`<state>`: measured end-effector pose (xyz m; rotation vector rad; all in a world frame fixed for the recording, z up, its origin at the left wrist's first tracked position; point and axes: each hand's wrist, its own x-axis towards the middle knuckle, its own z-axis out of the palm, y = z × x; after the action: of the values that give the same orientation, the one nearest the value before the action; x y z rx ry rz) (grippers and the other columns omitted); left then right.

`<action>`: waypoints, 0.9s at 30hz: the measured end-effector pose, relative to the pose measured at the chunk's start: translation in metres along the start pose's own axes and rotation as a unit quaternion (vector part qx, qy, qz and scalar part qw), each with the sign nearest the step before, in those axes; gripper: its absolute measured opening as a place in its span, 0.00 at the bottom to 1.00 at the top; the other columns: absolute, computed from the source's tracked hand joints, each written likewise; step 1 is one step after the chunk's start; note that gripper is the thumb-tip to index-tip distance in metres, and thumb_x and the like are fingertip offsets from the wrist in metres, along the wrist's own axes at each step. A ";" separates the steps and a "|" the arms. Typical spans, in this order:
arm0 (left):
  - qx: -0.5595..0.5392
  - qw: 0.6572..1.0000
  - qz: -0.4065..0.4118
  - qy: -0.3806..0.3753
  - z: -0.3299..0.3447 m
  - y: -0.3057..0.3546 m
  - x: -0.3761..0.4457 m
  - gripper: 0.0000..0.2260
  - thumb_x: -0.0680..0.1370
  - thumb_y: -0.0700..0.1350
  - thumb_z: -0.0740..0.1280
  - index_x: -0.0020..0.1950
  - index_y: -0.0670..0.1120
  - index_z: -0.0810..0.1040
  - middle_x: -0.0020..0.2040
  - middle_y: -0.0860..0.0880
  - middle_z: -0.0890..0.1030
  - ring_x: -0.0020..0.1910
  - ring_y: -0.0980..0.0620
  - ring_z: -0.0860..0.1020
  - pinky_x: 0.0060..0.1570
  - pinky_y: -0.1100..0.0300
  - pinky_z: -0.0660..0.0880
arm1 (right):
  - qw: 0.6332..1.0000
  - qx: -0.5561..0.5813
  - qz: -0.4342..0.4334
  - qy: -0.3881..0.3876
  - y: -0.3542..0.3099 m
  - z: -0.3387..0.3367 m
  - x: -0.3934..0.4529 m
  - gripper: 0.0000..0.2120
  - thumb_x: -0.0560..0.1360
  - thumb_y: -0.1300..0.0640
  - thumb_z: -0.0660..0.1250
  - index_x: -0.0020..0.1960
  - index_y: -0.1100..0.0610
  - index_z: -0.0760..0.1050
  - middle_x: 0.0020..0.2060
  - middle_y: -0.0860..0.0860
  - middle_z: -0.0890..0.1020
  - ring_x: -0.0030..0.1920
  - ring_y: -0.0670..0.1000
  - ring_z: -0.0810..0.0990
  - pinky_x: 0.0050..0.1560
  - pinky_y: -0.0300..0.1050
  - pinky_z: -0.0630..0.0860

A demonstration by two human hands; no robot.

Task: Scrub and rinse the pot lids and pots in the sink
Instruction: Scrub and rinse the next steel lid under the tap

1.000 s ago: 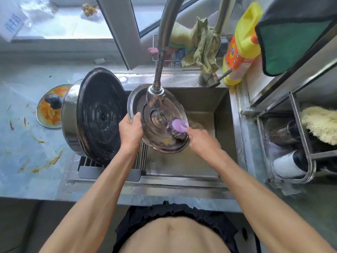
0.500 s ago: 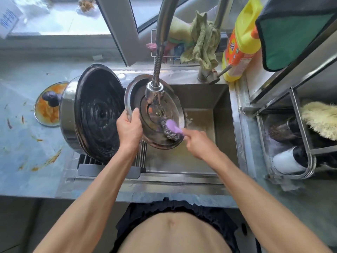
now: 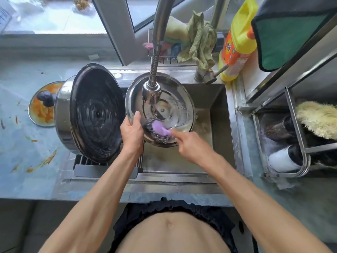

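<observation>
Steel lid (image 3: 171, 99) at frame centre, tilted over the sink (image 3: 217, 114) under the faucet (image 3: 151, 92) — left hand (image 3: 131, 130) grips its lower-left rim. Right hand (image 3: 189, 143) pinches the scrubber (image 3: 160, 127) against the lid's lower edge. Pot (image 3: 93, 112) left — on its side.

Silver steel lid (image 3: 173, 99) gleaming right under the chrome faucet (image 3: 152, 92), with concentric rings on its face, and a lilac-handled scrubber (image 3: 160, 127) with dark grey wire bristles sits against it. Left of the faucet, the big pot (image 3: 91, 114) shows a black interior with ringed ripples inside a shiny silver wall, and further left lies a glass lid (image 3: 41, 110) smeared orange, dark knob on top. Right of the faucet: a pale green rag (image 3: 198, 42), then a yellow bottle (image 3: 237, 39) with an orange label.
</observation>
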<state>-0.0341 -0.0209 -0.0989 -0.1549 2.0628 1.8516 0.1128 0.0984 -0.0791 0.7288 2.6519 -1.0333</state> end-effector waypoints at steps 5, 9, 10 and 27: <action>0.017 1.000 0.025 0.003 0.005 0.006 0.001 0.07 0.83 0.43 0.65 0.46 0.49 0.80 0.39 0.54 0.81 0.38 0.60 0.79 0.46 0.62 0.78 | 0.998 -0.061 0.032 -0.003 -0.004 -0.004 -0.001 0.23 0.79 0.61 0.58 0.71 0.45 0.68 0.54 0.58 0.81 0.53 0.62 0.79 0.41 0.46 0.68; 0.005 1.000 0.024 0.017 0.003 0.008 0.004 0.07 0.83 0.43 0.65 0.47 0.48 0.80 0.40 0.53 0.80 0.39 0.56 0.78 0.45 0.59 0.77 | 0.999 -0.041 0.000 0.023 -0.008 -0.008 0.003 0.24 0.79 0.61 0.58 0.69 0.39 0.69 0.54 0.57 0.82 0.51 0.62 0.80 0.42 0.49 0.73; 0.005 1.000 0.028 0.010 0.002 0.009 0.004 0.06 0.83 0.43 0.64 0.49 0.47 0.81 0.41 0.53 0.82 0.40 0.57 0.79 0.45 0.60 0.78 | 0.997 -0.066 0.039 0.018 0.004 -0.015 0.007 0.25 0.78 0.62 0.57 0.70 0.40 0.69 0.54 0.58 0.82 0.51 0.63 0.80 0.43 0.50 0.73; -0.013 0.992 -0.115 -0.059 0.009 -0.011 -0.016 0.15 0.85 0.54 0.63 0.48 0.45 0.81 0.48 0.44 0.85 0.50 0.45 0.82 0.58 0.45 0.79 | 0.993 -0.111 -0.047 -0.018 -0.011 -0.015 0.026 0.23 0.80 0.58 0.57 0.72 0.42 0.66 0.52 0.56 0.81 0.50 0.61 0.80 0.42 0.50 0.73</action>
<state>-0.0140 -0.0159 -0.1041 -0.2711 1.8574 1.7071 0.0847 0.1110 -0.0709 0.5376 2.7345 -0.7481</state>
